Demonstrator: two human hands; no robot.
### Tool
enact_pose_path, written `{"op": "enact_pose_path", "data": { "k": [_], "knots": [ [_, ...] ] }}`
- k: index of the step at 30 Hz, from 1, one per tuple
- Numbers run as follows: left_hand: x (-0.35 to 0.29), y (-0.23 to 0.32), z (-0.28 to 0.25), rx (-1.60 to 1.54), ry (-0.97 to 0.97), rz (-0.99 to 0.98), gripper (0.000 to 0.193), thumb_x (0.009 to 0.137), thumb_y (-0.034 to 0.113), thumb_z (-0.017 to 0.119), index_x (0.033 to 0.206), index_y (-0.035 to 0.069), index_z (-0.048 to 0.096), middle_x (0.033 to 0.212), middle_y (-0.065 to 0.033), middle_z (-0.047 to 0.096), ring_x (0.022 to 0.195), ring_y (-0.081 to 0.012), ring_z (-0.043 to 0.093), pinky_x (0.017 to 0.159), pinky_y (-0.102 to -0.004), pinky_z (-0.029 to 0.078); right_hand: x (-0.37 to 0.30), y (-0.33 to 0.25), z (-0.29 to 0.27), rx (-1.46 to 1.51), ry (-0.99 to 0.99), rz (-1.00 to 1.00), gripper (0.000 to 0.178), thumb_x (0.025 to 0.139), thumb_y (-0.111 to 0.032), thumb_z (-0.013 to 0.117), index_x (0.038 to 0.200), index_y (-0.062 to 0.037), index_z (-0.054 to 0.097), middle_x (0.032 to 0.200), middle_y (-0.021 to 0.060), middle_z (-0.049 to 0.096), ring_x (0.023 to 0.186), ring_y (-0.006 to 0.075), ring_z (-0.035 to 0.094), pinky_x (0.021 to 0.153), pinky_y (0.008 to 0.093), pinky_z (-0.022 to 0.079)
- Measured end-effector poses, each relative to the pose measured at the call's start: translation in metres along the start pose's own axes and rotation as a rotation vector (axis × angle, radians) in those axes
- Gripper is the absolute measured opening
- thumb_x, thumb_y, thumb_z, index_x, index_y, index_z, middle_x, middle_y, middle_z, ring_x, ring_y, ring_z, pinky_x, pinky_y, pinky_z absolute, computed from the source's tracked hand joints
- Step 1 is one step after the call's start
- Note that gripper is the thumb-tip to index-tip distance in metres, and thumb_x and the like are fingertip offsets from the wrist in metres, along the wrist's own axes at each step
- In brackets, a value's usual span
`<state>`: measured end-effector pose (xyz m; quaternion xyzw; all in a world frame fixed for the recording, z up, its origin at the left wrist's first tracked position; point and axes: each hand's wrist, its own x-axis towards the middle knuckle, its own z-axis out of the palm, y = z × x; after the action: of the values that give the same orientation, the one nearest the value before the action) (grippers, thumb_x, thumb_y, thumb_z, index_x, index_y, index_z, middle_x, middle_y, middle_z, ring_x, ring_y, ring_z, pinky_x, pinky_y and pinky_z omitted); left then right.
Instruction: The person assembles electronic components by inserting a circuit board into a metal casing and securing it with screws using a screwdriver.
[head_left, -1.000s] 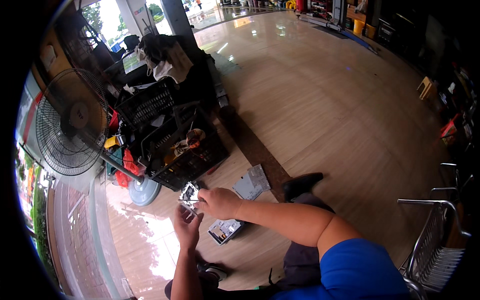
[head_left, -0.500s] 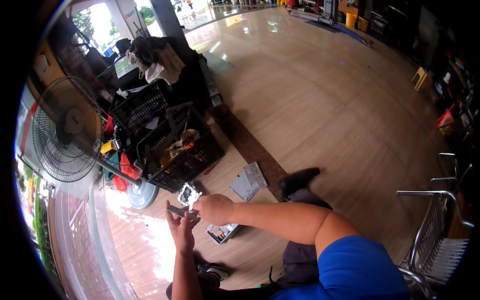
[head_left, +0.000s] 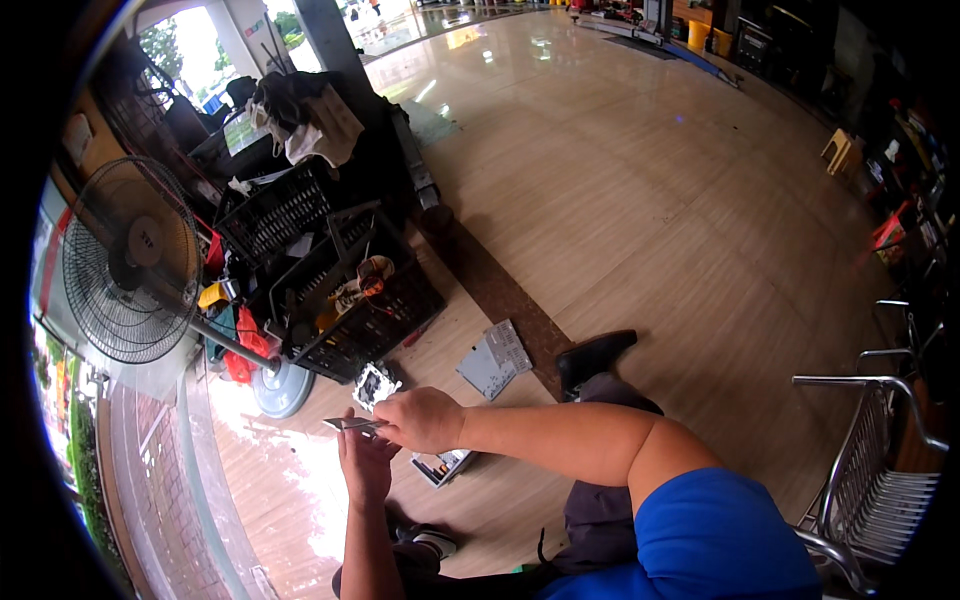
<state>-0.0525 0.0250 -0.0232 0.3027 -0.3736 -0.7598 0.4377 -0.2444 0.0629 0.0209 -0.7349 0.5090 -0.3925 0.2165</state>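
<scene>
My left hand (head_left: 366,470) is raised with its fingers closed about a thin, flat grey metal-looking piece (head_left: 348,424). My right hand (head_left: 424,418) reaches across and pinches at the right end of the same piece. What else its fingers may hold is hidden. Just beyond the hands is a white-edged part (head_left: 375,386) with a dark middle, apparently on the floor. Below my right wrist lies an open case (head_left: 442,468) with small dark and orange-tipped items, partly covered by my forearm. A flat grey panel (head_left: 495,361) lies past my right forearm.
Black plastic crates (head_left: 372,325) filled with tools and parts stand ahead on the left. Beside them is a pedestal fan (head_left: 140,250) with a round base. At the right stands a metal bench (head_left: 880,500). My black shoe (head_left: 596,360) rests near the grey panel.
My right hand has shifted slightly left, its fingers now at the grey piece. That piece has tipped to a flatter angle. The view has moved slightly.
</scene>
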Motion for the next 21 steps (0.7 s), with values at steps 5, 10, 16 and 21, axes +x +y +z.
{"op": "enact_pose_path", "data": {
  "k": [5,10,16,21],
  "knots": [
    [0.001,-0.002,-0.002,-0.053,-0.038,-0.064,0.053,0.103,0.044,0.037,0.142,0.008,0.029,0.120,-0.0159,0.059,0.104,-0.0311,0.064,0.087,-0.0516,0.054,-0.002,-0.006,-0.002,0.002,-0.014,-0.037,0.020,0.086,-0.024,0.065,0.088,-0.0045,0.061,0.083,0.0144,0.067,0.077,0.0339,0.066,0.070,0.0434,0.053],
    [0.002,-0.005,0.004,0.025,-0.016,-0.139,0.050,0.103,0.047,0.035,0.134,0.007,0.037,0.115,-0.0159,0.061,0.100,-0.0306,0.066,0.085,-0.0482,0.055,-0.003,-0.003,0.006,0.006,0.092,-0.059,0.019,0.086,-0.023,0.064,0.085,-0.0040,0.061,0.083,0.0150,0.067,0.076,0.0344,0.066,0.069,0.0438,0.053],
    [0.002,-0.003,0.003,0.395,0.039,-0.150,0.037,0.103,0.037,0.043,0.124,0.006,0.044,0.104,-0.0147,0.064,0.088,-0.0268,0.067,0.074,-0.0382,0.057,0.004,0.000,-0.005,-0.076,0.101,0.059,0.020,0.090,-0.022,0.056,0.083,-0.0039,0.062,0.082,0.0175,0.069,0.078,0.0342,0.068,0.070,0.0440,0.055],
    [0.005,-0.007,0.005,0.662,0.194,-0.061,0.074,0.093,0.020,0.065,0.150,0.005,0.020,0.128,-0.0201,0.053,0.101,-0.0244,0.062,0.074,-0.0326,0.056,0.006,0.006,-0.004,-0.048,0.109,0.122,0.020,0.089,-0.022,0.057,0.083,-0.0038,0.063,0.080,0.0192,0.068,0.079,0.0365,0.068,0.071,0.0462,0.054]
  ]
}}
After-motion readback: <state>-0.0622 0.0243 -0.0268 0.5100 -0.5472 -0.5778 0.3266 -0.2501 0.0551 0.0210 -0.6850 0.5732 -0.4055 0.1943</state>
